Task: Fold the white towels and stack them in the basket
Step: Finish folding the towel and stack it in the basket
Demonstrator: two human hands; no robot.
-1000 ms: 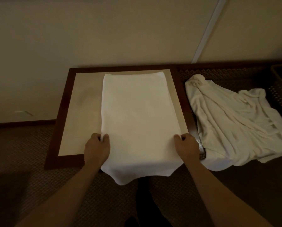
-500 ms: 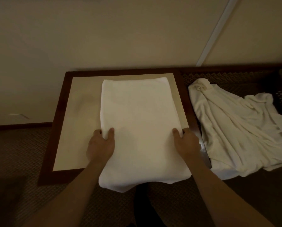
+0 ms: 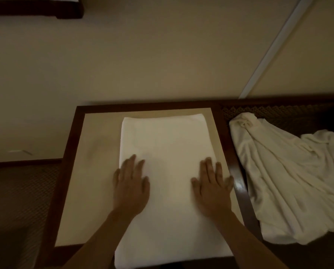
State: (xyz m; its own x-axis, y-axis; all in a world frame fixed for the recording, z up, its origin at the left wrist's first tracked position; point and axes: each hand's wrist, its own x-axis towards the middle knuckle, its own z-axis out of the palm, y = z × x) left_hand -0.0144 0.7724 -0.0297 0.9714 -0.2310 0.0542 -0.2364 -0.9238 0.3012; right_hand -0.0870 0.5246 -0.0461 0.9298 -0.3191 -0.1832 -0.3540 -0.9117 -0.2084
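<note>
A white towel (image 3: 168,183) lies flat on the bench (image 3: 69,171), a low one with a pale top inside a dark wooden frame, pushed up against the wall (image 3: 142,55). The towel is folded into a long rectangle, its far edge close to the wall and its near edge hanging just over the front of the bench. The left hand (image 3: 130,188) rests palm down on the towel's left side, fingers straight and spread, gripping nothing; its outer fingers sit right at the towel's left edge. The right hand (image 3: 212,189) lies the same way on the right side, flat and open, with its little finger reaching the towel's right edge. Both forearms come in from the bottom of the view. To the right of the bench, a heap of crumpled white towels (image 3: 282,177) spreads over a dark patterned surface (image 3: 278,111), just beside the frame. The room is dim. I see no basket.
</note>
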